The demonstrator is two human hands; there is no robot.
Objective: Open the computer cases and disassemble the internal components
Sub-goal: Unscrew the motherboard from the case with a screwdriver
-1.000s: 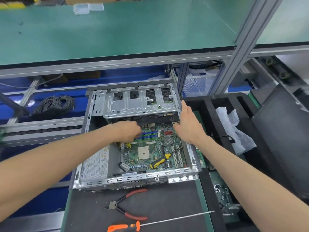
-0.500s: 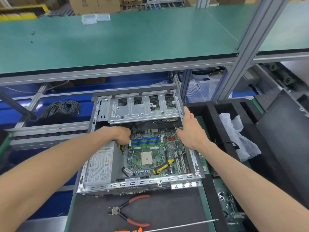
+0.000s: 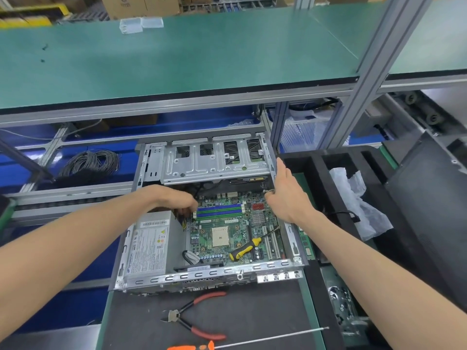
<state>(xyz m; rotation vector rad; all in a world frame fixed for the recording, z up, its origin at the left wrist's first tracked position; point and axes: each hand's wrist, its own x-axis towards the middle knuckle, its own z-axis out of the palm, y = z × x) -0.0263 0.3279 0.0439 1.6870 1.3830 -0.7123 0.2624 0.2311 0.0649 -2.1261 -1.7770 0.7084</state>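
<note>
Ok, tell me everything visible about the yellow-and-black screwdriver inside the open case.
The screwdriver has a stubby yellow handle with black grip sections and a thin dark metal shaft. It lies loose on the green motherboard, inside the open case, handle toward the near edge, shaft angled up and right across the white expansion slots. Neither hand touches it.

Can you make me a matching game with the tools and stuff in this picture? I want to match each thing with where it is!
Things:
1. yellow and black screwdriver
2. red-handled pliers
3. coil of grey wire
4. white plastic bag

Places:
A. in the black tray, right of the computer case
B. lying on the green circuit board inside the case
C. on the dark mat in front of the case
D. left of the case, on the blue surface

Pairs: 1-B, 2-C, 3-D, 4-A
</note>
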